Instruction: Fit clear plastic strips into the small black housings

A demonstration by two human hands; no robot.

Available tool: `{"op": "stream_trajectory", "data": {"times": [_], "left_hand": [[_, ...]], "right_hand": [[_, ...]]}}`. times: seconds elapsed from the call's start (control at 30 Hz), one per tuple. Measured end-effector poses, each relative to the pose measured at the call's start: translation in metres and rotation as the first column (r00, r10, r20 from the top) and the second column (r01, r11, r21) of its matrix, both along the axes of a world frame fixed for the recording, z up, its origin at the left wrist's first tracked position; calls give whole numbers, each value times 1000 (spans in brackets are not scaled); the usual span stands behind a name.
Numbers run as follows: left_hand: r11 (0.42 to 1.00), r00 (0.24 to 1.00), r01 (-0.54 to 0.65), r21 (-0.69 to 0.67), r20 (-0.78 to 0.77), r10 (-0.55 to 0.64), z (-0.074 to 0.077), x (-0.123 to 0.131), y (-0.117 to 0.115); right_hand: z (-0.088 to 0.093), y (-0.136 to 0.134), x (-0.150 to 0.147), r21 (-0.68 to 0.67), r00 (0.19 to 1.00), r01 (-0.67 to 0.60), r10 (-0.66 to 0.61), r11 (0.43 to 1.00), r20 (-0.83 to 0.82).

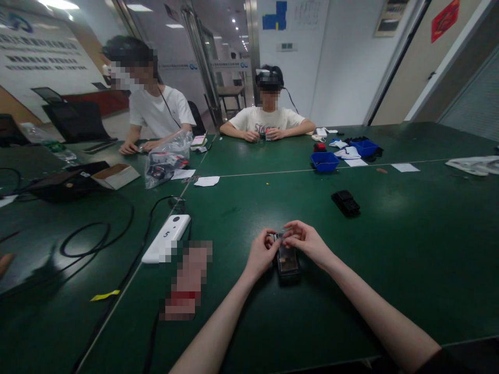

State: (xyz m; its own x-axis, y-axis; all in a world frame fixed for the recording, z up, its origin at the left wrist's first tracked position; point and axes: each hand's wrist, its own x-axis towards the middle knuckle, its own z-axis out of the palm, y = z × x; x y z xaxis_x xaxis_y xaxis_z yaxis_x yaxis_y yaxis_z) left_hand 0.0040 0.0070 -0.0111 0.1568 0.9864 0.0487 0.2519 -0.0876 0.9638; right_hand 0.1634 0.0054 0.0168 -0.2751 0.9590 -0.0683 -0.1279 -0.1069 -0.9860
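Observation:
A small dark rectangular case [288, 264] with a glossy, see-through-looking top lies on the green table [374, 291] in front of me. My left hand [263, 250] grips its left side near the far end, fingers curled and thumb against the edge. My right hand [307, 243] is over the far right corner of the case, its thumb and fingers drawn together in a pinch. Whatever lies between those fingertips is too small to make out. Farther off to the right rests a black blocky object [345, 202], apart from both hands.
To my left are a white power bank [167, 239] marked 5, a blurred pinkish object [187, 280] and black cables [88, 254]. A blue tray [325, 161] and a clear plastic bag [166, 161] lie farther away. Two people [268, 111] sit across the table.

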Motion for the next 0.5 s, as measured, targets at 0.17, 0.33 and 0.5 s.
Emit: {"op": "stream_trajectory", "data": {"times": [0.17,0.33,0.5], "left_hand": [[1000,1000,-4,4,0,4,0,0,0],[1000,1000,3,8,-10,-3,1,0,0],[1000,1000,4,6,-4,-4,3,0,-2]], "right_hand": [[0,-1,0,-5,1000,18,-18,1000,7],[2,-3,0,-6,1000,26,-26,1000,9],[2,-4,0,13,997,-14,13,1000,78]]}}
